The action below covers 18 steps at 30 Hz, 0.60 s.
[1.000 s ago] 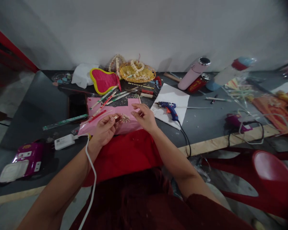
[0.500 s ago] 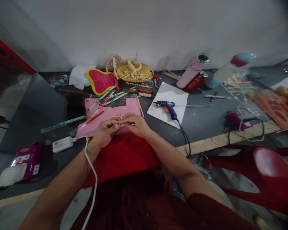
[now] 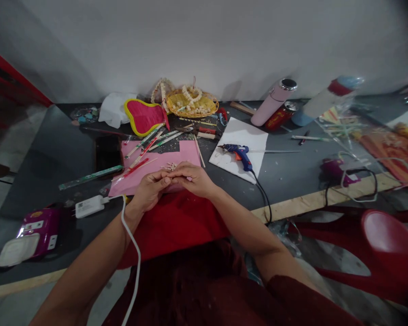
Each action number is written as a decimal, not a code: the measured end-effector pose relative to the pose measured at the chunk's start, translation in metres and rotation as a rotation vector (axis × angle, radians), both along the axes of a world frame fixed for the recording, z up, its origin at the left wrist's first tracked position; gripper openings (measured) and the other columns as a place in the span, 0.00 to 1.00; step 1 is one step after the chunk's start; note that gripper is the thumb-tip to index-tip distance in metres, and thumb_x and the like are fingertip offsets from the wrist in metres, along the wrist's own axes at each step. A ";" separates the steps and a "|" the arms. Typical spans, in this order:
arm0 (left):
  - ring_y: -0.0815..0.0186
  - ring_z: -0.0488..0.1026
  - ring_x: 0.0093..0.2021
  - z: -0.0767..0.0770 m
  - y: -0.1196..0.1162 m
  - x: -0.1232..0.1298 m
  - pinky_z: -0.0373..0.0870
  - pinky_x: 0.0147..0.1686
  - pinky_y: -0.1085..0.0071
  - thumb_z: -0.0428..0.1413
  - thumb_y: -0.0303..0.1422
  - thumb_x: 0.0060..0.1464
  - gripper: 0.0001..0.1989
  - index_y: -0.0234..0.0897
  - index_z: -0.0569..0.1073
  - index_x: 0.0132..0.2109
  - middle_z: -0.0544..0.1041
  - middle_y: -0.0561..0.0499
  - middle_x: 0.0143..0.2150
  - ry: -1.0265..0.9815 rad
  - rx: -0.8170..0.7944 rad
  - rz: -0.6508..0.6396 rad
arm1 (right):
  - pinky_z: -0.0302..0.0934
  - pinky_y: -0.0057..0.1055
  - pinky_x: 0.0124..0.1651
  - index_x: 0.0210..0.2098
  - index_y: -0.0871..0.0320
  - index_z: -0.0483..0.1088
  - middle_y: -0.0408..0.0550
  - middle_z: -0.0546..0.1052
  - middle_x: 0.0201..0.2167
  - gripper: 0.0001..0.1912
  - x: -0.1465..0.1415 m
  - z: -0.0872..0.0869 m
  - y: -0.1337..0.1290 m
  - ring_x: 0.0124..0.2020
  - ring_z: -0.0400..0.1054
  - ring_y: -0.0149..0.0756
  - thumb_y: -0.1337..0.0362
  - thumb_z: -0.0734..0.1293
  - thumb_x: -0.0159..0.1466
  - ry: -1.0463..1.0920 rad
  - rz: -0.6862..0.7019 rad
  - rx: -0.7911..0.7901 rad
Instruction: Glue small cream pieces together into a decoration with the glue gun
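Meeting at the fingertips over the pink sheet (image 3: 166, 156), left hand (image 3: 151, 186) and right hand (image 3: 193, 179) have fingers bent, drawn together; can't tell if they pinch anything. Pale stick cluster (image 3: 171, 166) shows just beyond them, right hand nearer; no single long axis readable.

L hand (image 3: 151, 190) & R hand (image 3: 194, 179) curled – fingertips (image 3: 165, 182) meeting – forearms (image 3: 250, 222) angled inwd.

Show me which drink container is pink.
The thermos flask, leftmost of the three: its body is pink, while the can is red and the bottle whitish and blue.
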<state>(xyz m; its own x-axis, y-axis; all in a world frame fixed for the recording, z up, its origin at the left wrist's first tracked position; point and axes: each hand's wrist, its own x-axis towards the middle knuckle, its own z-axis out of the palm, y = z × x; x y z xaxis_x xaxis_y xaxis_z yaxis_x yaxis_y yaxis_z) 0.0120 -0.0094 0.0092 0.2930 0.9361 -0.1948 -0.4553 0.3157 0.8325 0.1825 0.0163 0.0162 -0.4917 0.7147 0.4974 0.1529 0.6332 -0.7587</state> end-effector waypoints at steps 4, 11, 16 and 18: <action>0.72 0.71 0.30 -0.002 0.000 0.000 0.68 0.33 0.76 0.66 0.31 0.40 0.09 0.32 0.78 0.32 0.76 0.51 0.29 -0.027 -0.015 0.012 | 0.66 0.31 0.44 0.39 0.55 0.73 0.47 0.75 0.35 0.08 -0.003 0.000 -0.002 0.38 0.69 0.31 0.64 0.63 0.63 0.014 -0.074 0.021; 0.72 0.72 0.29 0.000 0.000 0.000 0.70 0.32 0.78 0.66 0.29 0.41 0.09 0.33 0.78 0.33 0.77 0.50 0.29 -0.057 -0.040 0.042 | 0.66 0.32 0.46 0.42 0.54 0.71 0.48 0.74 0.38 0.09 -0.005 -0.006 -0.003 0.42 0.68 0.33 0.63 0.62 0.64 -0.057 -0.124 0.098; 0.70 0.74 0.33 0.000 0.001 0.000 0.72 0.35 0.75 0.64 0.29 0.44 0.10 0.33 0.78 0.37 0.78 0.49 0.33 -0.052 -0.051 0.031 | 0.65 0.31 0.49 0.46 0.55 0.70 0.48 0.73 0.40 0.12 -0.004 -0.010 -0.002 0.45 0.67 0.32 0.63 0.60 0.65 -0.113 -0.129 0.139; 0.68 0.75 0.34 -0.001 0.001 -0.001 0.72 0.36 0.74 0.64 0.30 0.44 0.10 0.33 0.78 0.37 0.79 0.47 0.34 -0.041 -0.051 0.029 | 0.65 0.30 0.50 0.48 0.53 0.69 0.47 0.73 0.41 0.13 -0.005 -0.010 -0.003 0.46 0.67 0.31 0.63 0.59 0.66 -0.153 -0.135 0.142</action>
<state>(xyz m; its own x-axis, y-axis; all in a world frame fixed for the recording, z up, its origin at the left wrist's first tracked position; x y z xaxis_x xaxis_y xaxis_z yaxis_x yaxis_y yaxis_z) 0.0115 -0.0088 0.0077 0.2749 0.9335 -0.2303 -0.4986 0.3433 0.7960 0.1774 0.0128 0.0066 -0.4739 0.7076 0.5241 0.3500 0.6976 -0.6252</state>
